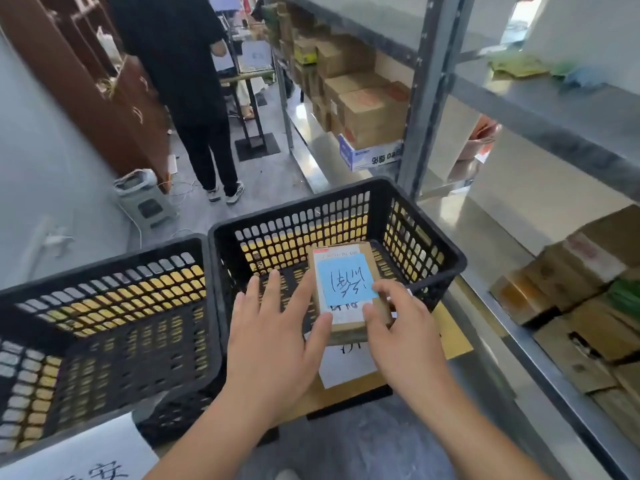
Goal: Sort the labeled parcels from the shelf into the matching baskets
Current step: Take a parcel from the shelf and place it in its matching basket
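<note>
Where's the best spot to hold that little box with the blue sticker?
Probably by its two long side edges, coming from above at the near end. The box is a small flat brick with its blue note facing up, and the left hand and right hand already bracket those sides over the basket.

Basket (429, 237) walls and shelf post (420, 109) hem the opening.
</note>
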A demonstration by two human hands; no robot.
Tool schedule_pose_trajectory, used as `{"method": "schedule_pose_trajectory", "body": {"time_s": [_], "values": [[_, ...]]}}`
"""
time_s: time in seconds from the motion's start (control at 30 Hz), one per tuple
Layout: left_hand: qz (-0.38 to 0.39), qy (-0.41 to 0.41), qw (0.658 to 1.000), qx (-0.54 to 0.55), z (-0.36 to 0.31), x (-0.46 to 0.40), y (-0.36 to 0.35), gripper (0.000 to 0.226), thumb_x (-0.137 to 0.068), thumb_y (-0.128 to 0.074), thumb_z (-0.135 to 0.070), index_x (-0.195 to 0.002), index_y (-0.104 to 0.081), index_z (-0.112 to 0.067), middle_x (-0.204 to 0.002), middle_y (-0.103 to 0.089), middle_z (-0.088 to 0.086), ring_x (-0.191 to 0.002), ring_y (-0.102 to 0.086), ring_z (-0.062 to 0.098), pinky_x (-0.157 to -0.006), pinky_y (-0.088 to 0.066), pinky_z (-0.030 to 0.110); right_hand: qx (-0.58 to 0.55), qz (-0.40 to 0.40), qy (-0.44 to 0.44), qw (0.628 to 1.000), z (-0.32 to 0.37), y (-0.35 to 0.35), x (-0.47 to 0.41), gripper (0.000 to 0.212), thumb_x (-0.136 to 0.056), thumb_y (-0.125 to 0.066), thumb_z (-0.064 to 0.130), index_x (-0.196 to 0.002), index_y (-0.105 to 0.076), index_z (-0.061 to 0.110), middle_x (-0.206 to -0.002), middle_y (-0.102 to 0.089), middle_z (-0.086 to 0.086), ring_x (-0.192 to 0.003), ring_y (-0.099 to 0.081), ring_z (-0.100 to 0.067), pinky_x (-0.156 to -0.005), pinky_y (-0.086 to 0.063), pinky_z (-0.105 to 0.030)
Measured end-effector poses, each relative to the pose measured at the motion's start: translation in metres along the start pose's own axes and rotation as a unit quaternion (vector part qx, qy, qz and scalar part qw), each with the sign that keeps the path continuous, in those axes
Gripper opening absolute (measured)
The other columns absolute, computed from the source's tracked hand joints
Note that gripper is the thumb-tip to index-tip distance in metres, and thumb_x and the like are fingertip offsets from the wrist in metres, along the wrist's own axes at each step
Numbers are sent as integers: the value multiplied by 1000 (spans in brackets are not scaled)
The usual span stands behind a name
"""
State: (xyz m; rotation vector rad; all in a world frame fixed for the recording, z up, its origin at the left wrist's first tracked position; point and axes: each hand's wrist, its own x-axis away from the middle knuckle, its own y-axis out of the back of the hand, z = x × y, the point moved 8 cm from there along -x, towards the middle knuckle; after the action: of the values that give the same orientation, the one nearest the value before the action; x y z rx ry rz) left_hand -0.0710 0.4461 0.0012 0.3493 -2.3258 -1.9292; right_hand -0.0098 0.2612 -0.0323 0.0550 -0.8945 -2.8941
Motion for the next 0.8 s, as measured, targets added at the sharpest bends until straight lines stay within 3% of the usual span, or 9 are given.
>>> {"method": "schedule_pose_trajectory", "body": {"time_s": [0.17,0.4,0.57,0.67,0.8], "values": [[-10,58,998,-25,69,-9,-5,68,-96,-9,-71,-158,-7,-45,-167,-19,5,-155,-5,27,-126,-6,49,-19,48,7,999,18,-43,-35,28,-102,-56,37,-130,-52,39,-124,-55,8,-115,-55,-13,-82,-48,-24],[54,98,993,-33,147,-42,-43,70,-96,-12,-71,-159,-15,-40,-166,-21,9,-154,-12,30,-125,-13,51,-11,96,-51,994,32,-121,-97,19,-103,-56,32,-120,-53,39,-125,-65,3,-101,-66,-11,-58,-49,-12],[87,96,991,-32,174,-64,-72,73,-95,-22,-69,-159,-23,-34,-164,-27,10,-152,-20,31,-122,-19,55,37,149,-85,984,22,-185,-137,20,-103,-56,29,-121,-52,36,-128,-65,0,-86,-65,-3,-51,-47,-11],[98,100,990,-29,181,-64,-85,75,-95,-24,-70,-159,-23,-31,-166,-20,6,-153,-18,29,-122,-17,56,67,194,-87,975,9,-218,-153,25,-104,-55,22,-129,-53,24,-130,-64,-3,-79,-55,5,-48,-42,-5],[103,109,989,-20,181,-65,-89,79,-93,-27,-72,-160,-21,-31,-167,-15,1,-154,-17,27,-122,-19,55,74,232,-85,966,-6,-256,-171,27,-105,-55,24,-132,-51,22,-132,-62,0,-87,-63,-4,-49,-45,-7]]}}
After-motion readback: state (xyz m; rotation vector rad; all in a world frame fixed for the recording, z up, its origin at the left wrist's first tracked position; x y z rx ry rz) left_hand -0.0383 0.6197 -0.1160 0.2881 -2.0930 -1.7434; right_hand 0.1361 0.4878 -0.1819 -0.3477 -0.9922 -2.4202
